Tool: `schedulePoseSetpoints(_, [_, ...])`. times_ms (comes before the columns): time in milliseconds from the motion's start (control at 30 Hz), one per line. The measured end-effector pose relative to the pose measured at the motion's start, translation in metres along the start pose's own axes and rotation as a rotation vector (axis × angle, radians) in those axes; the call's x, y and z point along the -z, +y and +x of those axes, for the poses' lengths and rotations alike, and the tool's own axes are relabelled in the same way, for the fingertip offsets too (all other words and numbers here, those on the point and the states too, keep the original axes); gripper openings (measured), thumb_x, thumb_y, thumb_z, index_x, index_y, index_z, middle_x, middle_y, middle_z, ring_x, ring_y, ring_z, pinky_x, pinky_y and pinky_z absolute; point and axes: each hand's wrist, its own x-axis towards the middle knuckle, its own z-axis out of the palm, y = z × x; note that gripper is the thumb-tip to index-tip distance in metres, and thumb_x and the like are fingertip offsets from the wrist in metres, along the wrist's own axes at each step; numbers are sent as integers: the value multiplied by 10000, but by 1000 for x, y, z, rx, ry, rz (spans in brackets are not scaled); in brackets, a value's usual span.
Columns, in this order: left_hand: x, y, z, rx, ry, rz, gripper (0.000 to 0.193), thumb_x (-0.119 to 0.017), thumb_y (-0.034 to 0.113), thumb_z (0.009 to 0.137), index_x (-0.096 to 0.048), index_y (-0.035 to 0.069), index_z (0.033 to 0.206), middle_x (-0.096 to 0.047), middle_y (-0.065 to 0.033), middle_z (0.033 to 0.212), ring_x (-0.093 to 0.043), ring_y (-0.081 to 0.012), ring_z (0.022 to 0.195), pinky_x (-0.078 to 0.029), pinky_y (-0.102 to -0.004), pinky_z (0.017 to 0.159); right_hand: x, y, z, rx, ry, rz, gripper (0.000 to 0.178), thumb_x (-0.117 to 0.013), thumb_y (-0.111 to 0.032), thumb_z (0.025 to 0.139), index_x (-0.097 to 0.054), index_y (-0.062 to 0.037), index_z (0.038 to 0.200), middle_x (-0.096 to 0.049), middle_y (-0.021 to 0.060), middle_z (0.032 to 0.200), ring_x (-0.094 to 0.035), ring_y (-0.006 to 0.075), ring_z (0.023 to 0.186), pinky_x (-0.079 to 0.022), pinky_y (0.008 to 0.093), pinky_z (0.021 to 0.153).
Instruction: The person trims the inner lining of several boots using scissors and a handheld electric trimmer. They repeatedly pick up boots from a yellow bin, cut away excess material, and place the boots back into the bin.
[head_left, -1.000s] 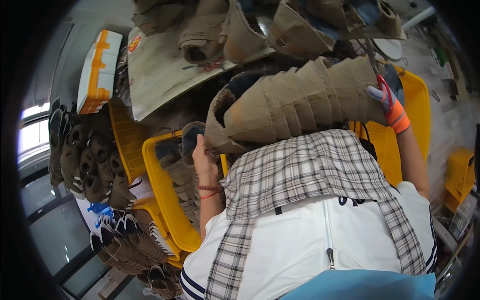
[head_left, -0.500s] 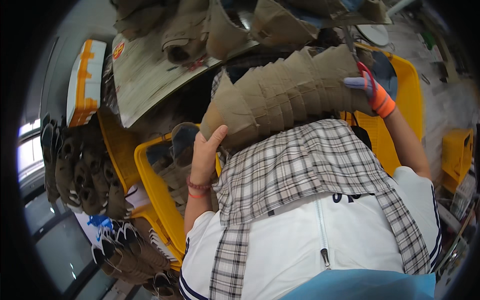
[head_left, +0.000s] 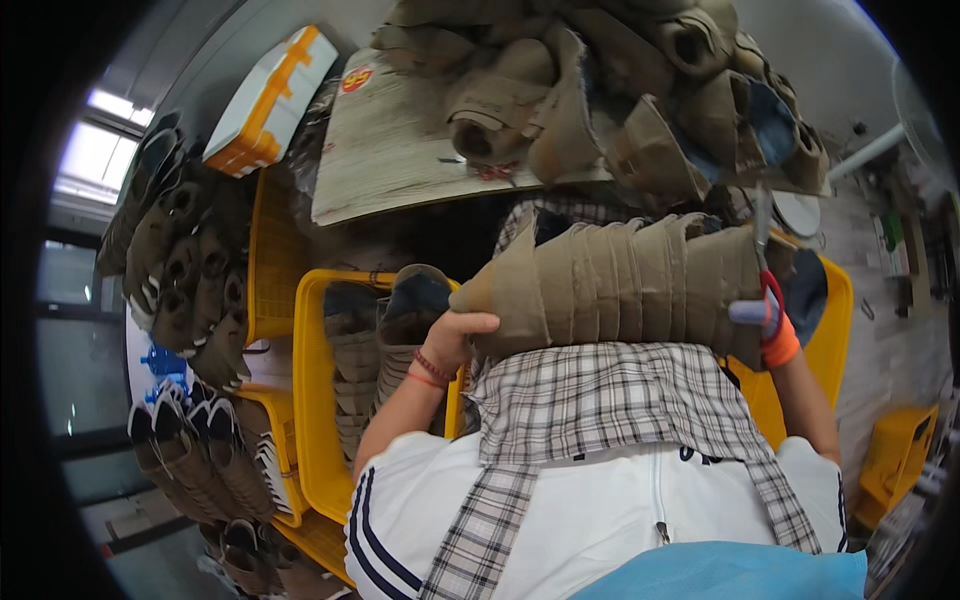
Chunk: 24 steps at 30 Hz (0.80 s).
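Across my lap, over a plaid apron (head_left: 600,395), lies a long stack of brown fabric shoe uppers (head_left: 620,290), nested one into another. Bare except for red bands at the wrist, my left hand (head_left: 450,342) grips the stack's left end with the thumb on top. At the other end my right hand (head_left: 772,322), in a glove with an orange cuff, closes on the uppers. That hand also carries red-handled scissors (head_left: 771,288), their blades pointing up. Its palm and some fingers are hidden.
Ahead, a worn workbench (head_left: 375,165) bears a heap of brown uppers (head_left: 500,100). Yellow crates stand close by: one with stacked uppers (head_left: 310,400) at my left, another (head_left: 835,330) at my right. Shoes (head_left: 190,450) and a white-orange box (head_left: 270,100) are farther left.
My view has tilted up, showing more of the bench heap. The stack now lies more level, its right end lowered. Both hands keep their hold, and the scissor blades have come into plain sight.
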Motion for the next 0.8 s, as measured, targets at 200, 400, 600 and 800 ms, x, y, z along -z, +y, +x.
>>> schedulePoseSetpoints(200, [37, 2, -77, -396, 159, 9, 659, -580, 87, 609, -454, -30, 1245, -519, -161, 1227, -509, -312, 1119, -405, -392, 974, -92, -60, -16, 188, -231, -302, 672, -683, 43, 632, -447, 6, 1260, -574, 104, 1162, -565, 204, 1045, -472, 329, 870])
schedulePoseSetpoints(400, [101, 57, -133, -1209, 550, 404, 596, -600, 84, 574, -530, -28, 1155, -564, -143, 1132, -536, -286, 1053, -434, -357, 915, -243, -116, 50, 514, -753, -228, 680, -741, -70, 700, -410, 11, 1289, -554, 103, 1193, -538, 185, 1082, -434, 325, 924])
schedulePoseSetpoints(600, [215, 133, -85, -1232, 587, 181, 388, -631, 132, 743, -561, 68, 1119, -540, -138, 1154, -539, -276, 1011, -427, -366, 906, -343, -138, 184, 720, -911, -263, 503, -671, -9, 760, -484, 3, 1227, -589, 76, 1130, -548, 153, 1037, -441, 277, 905])
schedulePoseSetpoints(800, [271, 169, -12, -1222, 631, 261, 378, -616, 123, 771, -552, -13, 1119, -546, -130, 1153, -525, -270, 1040, -432, -387, 913, -389, -166, 283, 757, -967, -447, 454, -619, -44, 799, -475, 4, 1227, -602, 83, 1130, -571, 149, 1001, -454, 268, 882])
